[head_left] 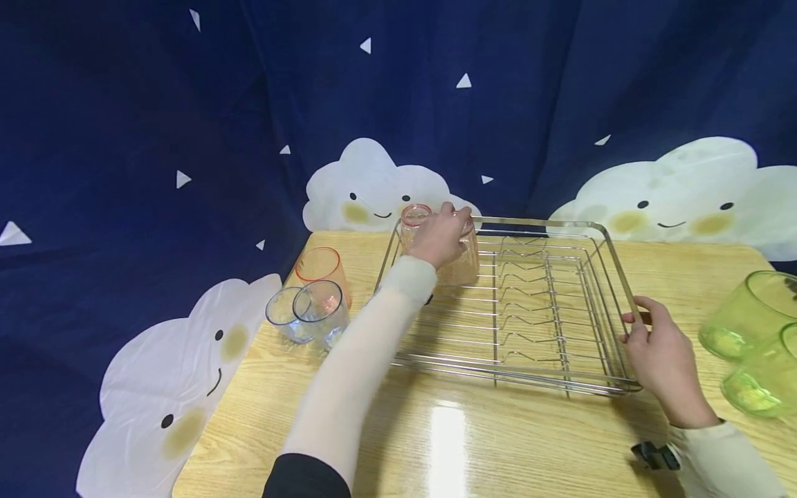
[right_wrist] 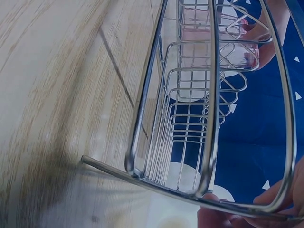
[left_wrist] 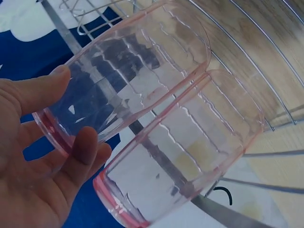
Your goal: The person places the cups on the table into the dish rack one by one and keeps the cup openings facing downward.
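My left hand point(head_left: 438, 238) is over the back left corner of a metal wire dish rack point(head_left: 535, 223). It grips the thick base of a clear pink glass point(left_wrist: 142, 71), which is turned mouth down in the rack. Close beside this one stands a second pink glass point(left_wrist: 190, 147), also base up. My right hand point(head_left: 667, 356) holds the rack's right side, with thumb and fingers around the top rail point(right_wrist: 251, 212).
Left of the rack, a red-rimmed glass point(head_left: 330, 273) and two blue-rimmed glasses, one in front point(head_left: 333, 328), stand upright on the wooden table point(head_left: 498, 443). Two green glasses point(head_left: 735, 328) are at the right. A dark blue curtain point(head_left: 398, 90) hangs behind.
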Demonstrator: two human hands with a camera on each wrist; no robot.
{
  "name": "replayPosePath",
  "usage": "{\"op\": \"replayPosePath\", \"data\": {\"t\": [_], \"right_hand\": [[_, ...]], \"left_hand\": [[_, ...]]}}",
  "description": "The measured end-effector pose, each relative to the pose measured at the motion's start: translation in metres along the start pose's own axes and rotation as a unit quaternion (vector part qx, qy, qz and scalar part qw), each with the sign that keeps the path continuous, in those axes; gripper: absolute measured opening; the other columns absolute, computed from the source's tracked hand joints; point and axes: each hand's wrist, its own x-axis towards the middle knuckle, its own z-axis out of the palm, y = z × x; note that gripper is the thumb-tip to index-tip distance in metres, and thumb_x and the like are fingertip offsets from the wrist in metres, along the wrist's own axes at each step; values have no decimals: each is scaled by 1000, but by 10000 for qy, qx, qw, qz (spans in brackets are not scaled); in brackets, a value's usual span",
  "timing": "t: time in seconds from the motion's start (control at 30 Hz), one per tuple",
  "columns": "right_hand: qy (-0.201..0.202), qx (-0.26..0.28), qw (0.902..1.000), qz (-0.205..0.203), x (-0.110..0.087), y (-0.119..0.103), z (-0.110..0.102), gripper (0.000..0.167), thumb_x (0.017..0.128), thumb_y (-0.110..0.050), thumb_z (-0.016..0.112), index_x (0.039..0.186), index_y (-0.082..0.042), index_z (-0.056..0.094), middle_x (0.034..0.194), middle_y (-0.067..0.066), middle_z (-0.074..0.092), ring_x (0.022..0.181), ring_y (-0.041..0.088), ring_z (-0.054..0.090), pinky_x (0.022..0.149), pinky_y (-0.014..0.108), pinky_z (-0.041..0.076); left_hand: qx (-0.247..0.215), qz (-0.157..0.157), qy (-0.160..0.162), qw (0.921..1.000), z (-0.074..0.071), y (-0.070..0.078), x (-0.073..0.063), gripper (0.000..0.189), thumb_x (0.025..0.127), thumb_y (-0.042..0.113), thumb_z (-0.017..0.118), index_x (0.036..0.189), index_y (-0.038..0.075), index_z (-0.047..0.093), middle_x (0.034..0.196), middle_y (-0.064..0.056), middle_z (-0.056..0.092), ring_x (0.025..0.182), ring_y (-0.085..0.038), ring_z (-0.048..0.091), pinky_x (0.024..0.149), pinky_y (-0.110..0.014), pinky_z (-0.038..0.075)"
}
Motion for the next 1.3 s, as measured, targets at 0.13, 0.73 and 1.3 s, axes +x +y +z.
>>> {"op": "replayPosePath", "data": {"t": [0.13,0.73,1.3], "right_hand": [[-39,23,10000,10,0,-1,1,51,103,-9,27,152,5,26,128,30,56,67,-26,42,48,25,42],[-108,123,9999,15,-1,1,-2,52,103,-10,25,153,5,22,129,32,54,68,-26,43,48,24,44],[-175,137,9997,121,0,-1,-1,53,104,-12,25,154,5,19,130,32,52,69,-26,43,50,23,45]], "left_hand": [[-85,-169,8,9998,3,1,4,62,88,21,72,144,15,46,133,-14,56,101,-30,68,85,-38,57],[60,-750,237,9969,19,14,22,63,92,29,69,148,21,44,144,-4,52,111,-27,61,92,-34,54],[856,-598,720,9919,21,15,16,32,102,29,49,132,20,56,130,-2,57,110,-22,57,85,-33,51]]}}
